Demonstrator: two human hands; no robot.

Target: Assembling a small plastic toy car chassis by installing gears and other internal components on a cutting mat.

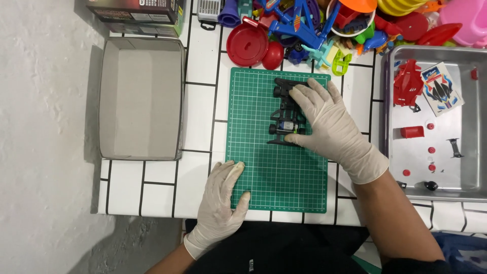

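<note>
A black toy car chassis (285,112) with small wheels lies on a green cutting mat (274,172) in the middle of the white tiled table. My right hand (327,127), in a white glove, rests flat over the chassis's right side, fingers spread and touching it. My gloved left hand (220,200) presses flat on the mat's lower left corner, fingers apart, holding nothing.
An empty cardboard box lid (141,99) sits at the left. A metal tray (459,172) at the right holds a red car body (407,85), a sticker sheet (440,89) and several small red parts. A pile of colourful plastic toys (324,25) lies along the far edge.
</note>
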